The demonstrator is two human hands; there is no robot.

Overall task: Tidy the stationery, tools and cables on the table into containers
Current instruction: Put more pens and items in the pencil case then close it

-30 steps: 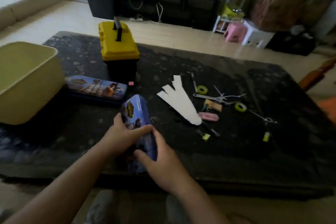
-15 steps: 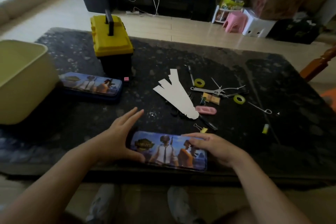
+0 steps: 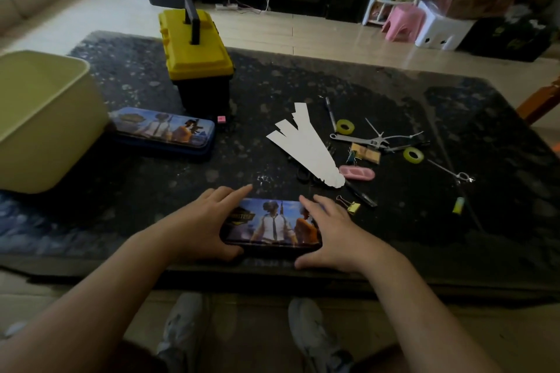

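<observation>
Dark speckled stone makes the tabletop (image 3: 394, 94), and behind it lies a pale floor with a pink stool (image 3: 403, 23) and black shelves. Near the front edge a pencil case (image 3: 272, 225) with a printed picture lies flat, lid up. The left hand (image 3: 201, 221) holds its left end, thumb at the near side and fingers spread over the far side. The right hand (image 3: 336, 232) holds the right end in the same manner, fingers spread and lying on the lid. A second pencil case (image 3: 163, 129) lies further back on the left, closed, just beside a big yellow-green tub (image 3: 45, 121). Behind it stands a toolbox (image 3: 197, 57) with a yellow lid and a black handle. To the right of the middle lie white paper strips (image 3: 306, 147) spread like a fan. Beside them are two small tape rolls (image 3: 345, 126), a wrench (image 3: 357, 139), a pink eraser case (image 3: 357, 173), a yellow binder clip (image 3: 351, 206) and a pen (image 3: 331, 113). Two shoes show under the table edge.
</observation>
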